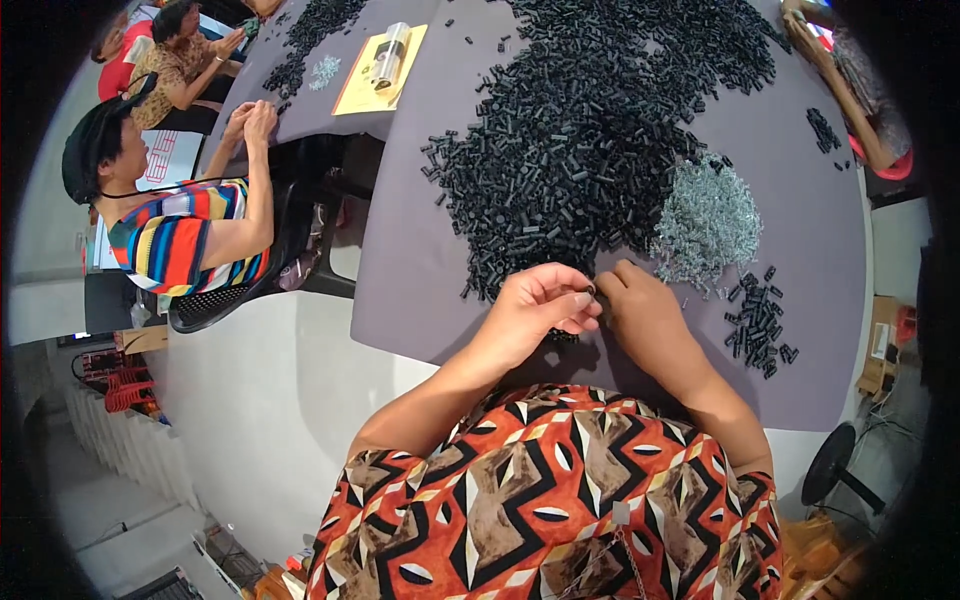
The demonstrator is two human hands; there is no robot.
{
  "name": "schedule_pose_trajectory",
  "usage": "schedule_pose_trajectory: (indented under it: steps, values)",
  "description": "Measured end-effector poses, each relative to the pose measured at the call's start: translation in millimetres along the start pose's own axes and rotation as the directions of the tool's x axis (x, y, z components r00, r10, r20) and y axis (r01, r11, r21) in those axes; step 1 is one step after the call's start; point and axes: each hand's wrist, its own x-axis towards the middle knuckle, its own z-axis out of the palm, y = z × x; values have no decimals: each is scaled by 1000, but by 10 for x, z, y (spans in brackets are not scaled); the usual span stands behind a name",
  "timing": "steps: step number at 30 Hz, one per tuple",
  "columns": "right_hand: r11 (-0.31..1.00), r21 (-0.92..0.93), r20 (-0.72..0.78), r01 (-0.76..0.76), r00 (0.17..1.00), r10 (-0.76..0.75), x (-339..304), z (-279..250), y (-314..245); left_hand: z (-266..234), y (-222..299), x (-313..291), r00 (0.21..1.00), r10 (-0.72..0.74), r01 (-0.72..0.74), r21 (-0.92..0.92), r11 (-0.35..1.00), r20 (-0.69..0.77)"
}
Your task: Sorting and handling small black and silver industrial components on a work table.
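My left hand (545, 308) and my right hand (640, 308) meet above the near edge of the grey table. Between the left thumb and fingertips is a small black cylindrical piece (590, 291), mostly covered by the fingers. The right fingertips press together against the same spot; whether they hold a second part is hidden. Just beyond my hands spreads a big heap of short black cylinders (560, 170). Beside it, past my right hand, lies a pile of small clear pieces (708, 222). A smaller group of black pieces (757, 325) sits to the right of my right wrist.
On the left, a person in a striped shirt (190, 235) works at another table, near a black chair (225, 305). A yellow sheet (360, 95) carries a clear tube (390, 58). Another person's arm (845, 95) rests at the far right edge. A round black stand (830, 465) is right of the table.
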Motion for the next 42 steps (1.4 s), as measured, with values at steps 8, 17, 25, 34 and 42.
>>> schedule_pose_trajectory:
  steps: [8,17,25,34,42]
  values:
    - [990,129,26,-65,998,62,-182,-254,78,46,-39,113,998,-16,10,88,996,67]
    - [354,909,99,-220,938,332,-254,-381,233,259,-11,187,992,-66,51,135,989,109]
    - [358,922,30,-147,949,313,-273,-350,188,357,5,161,991,-59,45,119,992,116]
    - [632,767,-34,-109,977,210,-268,-438,181,331,8,125,987,-88,71,127,989,137]
    - [741,653,-93,158,987,-128,-213,-611,197,122,-77,249,791,-372,538,-264,800,486]
